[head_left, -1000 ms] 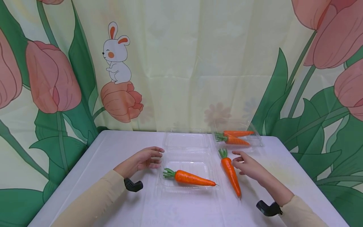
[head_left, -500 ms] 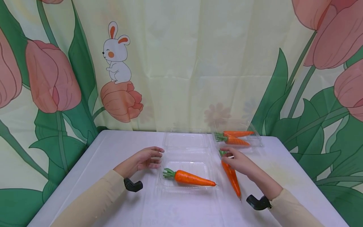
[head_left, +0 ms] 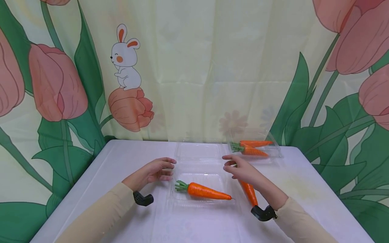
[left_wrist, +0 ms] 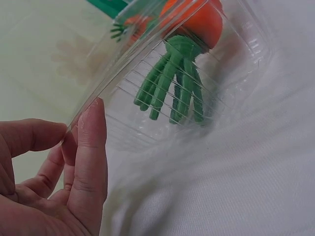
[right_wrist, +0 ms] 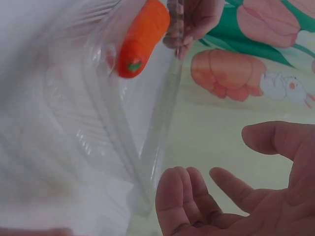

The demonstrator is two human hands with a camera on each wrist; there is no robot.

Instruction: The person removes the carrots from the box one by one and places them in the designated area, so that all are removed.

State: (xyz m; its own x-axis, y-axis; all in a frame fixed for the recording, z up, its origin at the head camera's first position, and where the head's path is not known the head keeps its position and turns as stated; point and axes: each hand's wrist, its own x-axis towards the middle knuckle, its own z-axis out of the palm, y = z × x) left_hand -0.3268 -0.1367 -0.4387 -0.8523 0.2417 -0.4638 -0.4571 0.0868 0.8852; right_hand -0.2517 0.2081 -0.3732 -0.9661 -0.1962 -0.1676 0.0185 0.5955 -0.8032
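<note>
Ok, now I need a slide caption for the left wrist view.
Left hand pinching the edge of a clear container, a green-topped carrot inside.

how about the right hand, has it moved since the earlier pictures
Yes, leftward: in the head view the right hand has passed from the loose carrot's right side over its leafy end, to the open container's right edge.
</note>
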